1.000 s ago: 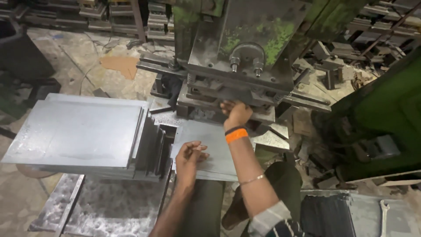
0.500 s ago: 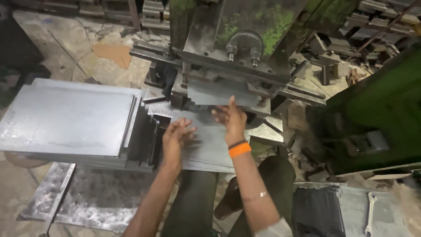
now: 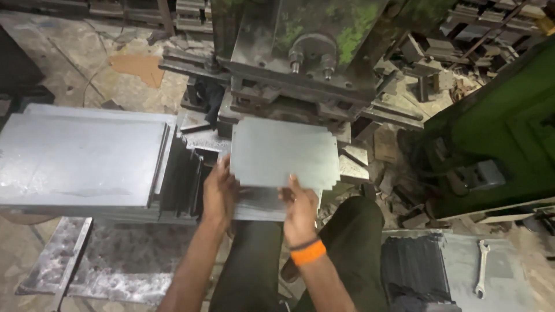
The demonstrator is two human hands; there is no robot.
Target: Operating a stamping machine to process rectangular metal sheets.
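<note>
Both my hands hold a grey metal sheet (image 3: 283, 151) with notched corners, lifted in front of the press machine (image 3: 300, 63). My left hand (image 3: 219, 190) grips its lower left edge. My right hand (image 3: 300, 205), with an orange wristband, grips the lower edge near the middle. The sheet's far edge lies close to the press die, and more flat sheet shows beneath it. My legs in dark trousers are below.
A tall stack of grey metal sheets (image 3: 81, 156) sits at the left, with dark upright plates (image 3: 182, 173) beside it. A spanner (image 3: 481, 268) lies on a sheet at lower right. Green machine body (image 3: 497, 133) stands at right. Scrap litters the floor.
My hands slid back from the press die to the sheet's near edge and took hold of it. The sheet has come out toward me and lifted.
</note>
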